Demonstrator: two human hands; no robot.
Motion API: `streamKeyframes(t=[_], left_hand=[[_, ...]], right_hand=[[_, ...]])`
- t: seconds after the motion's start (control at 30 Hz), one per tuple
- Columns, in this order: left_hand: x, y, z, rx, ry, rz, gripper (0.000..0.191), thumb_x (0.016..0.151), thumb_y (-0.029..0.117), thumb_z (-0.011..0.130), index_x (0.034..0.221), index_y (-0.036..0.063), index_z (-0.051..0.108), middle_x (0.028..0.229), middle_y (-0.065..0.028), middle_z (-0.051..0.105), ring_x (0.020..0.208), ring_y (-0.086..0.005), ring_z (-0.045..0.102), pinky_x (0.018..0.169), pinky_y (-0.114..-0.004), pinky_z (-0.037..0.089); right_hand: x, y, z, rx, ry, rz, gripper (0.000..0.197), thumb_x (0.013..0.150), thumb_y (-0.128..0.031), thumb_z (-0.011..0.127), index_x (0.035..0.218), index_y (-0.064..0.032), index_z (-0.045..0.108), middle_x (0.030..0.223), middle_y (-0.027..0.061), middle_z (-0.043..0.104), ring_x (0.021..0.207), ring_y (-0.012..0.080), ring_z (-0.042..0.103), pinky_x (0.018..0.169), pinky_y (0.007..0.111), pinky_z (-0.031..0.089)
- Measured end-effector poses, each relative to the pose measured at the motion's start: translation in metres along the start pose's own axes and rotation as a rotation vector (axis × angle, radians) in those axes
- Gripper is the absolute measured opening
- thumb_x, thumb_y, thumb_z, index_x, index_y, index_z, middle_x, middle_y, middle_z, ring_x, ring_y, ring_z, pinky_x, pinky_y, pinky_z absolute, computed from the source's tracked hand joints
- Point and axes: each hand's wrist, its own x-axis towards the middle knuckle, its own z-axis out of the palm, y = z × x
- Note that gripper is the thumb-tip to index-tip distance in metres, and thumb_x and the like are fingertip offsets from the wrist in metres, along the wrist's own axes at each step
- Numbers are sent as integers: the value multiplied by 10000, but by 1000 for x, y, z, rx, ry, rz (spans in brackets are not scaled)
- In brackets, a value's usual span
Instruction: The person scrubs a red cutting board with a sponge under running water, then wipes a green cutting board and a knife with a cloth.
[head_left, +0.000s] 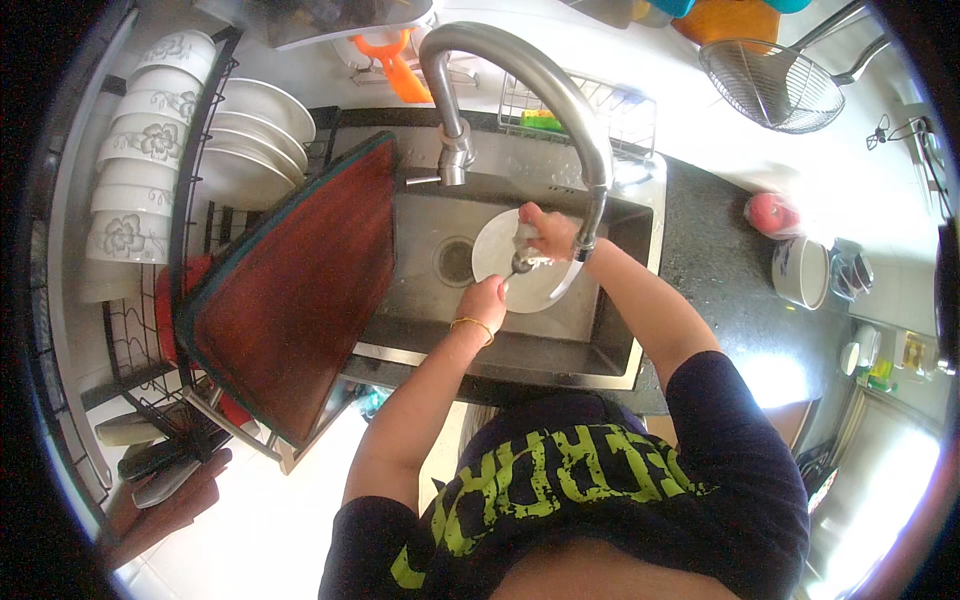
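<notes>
My left hand (484, 304), with a thin bangle at its wrist, is closed around the handle of a metal spoon (521, 264). The spoon's bowl points up and to the right, over a round white dish (493, 244) in the stainless steel sink (420, 225). My right hand (556, 236) is curled beside the spoon's bowl, gripping a whitish item (527, 238) too blurred to name. Above the right wrist comes down the end of the arched metal faucet (596, 165), hiding part of that wrist. The dish's right side is partly covered by my right hand.
A dark red cutting board (300, 292) leans along the sink's left side. Beyond it, a black rack holds stacked floral bowls (142, 142) and white plates (262, 112). A wire basket (615, 112) stands behind the sink. On the right counter is a white container (801, 274).
</notes>
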Motion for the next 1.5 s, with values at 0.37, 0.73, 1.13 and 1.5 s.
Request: streamKeyframes(t=[0.37,0.73,1.13,1.5], left_hand=[[-1,-2,-2,-372,-222,-380,214,855,224,433,840,49,555,791,-150,591,767,-331,559,666,-410,431],[-4,11,-13,113,-86,86,165,840,209,438,846,98,560,747,-141,600,729,-319,579,622,-419,444],[0,21,32,-545,13,-230,213,835,189,471,756,38,597,661,-106,581,603,-212,554,591,-323,424],[13,-4,63,-428,171,-212,204,806,169,466,794,-3,574,717,-178,590,709,-337,565,644,-396,434]], right_hand=[[-13,14,26,-337,310,-677,434,600,-26,679,984,-125,502,1104,139,472,1070,305,449,922,389,382],[8,23,8,-364,-387,-317,406,657,-51,587,1004,-134,393,852,97,545,786,320,550,665,399,417],[-6,21,81,400,1060,-273,363,680,-30,577,973,-84,370,867,111,469,810,239,474,719,348,397],[-35,21,74,-123,444,16,309,731,-196,606,984,-38,522,982,130,492,783,219,563,619,291,490]])
